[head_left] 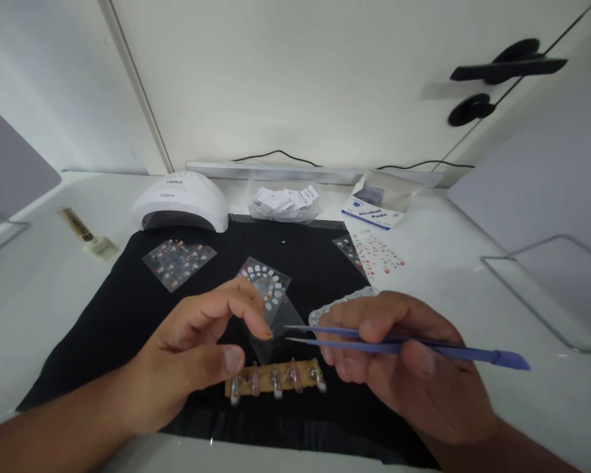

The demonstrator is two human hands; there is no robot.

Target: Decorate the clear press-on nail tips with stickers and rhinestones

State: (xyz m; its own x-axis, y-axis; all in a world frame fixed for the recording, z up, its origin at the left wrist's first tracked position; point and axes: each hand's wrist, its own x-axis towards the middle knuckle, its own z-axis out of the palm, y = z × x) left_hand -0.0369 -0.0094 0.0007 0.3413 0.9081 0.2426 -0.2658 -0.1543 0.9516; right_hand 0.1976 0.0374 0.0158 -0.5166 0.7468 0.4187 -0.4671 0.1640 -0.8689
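Observation:
My right hand [404, 368] holds a pair of purple tweezers [453, 349], their two tips slightly apart and pointing left. Close to those tips is the index fingertip of my left hand [192, 355], which bears a tiny coloured speck too small to name. The left thumb and index finger are spread, with a gap between them. Below them, several decorated false nails [276, 381] sit in a row on a tan strip [241, 387]. Behind the hands lies a clear sticker sheet [278, 279] with white oval shapes. A clear, gem-dotted piece [342, 302] is partly hidden by my right hand.
A black cloth [123, 328] covers the middle of the white table [536, 401]. Around it are a white nail lamp [182, 200], a polish bottle [98, 246], a bag of packets [283, 200] and an alcohol pad box [374, 210]. More sticker sheets [180, 263] lie about.

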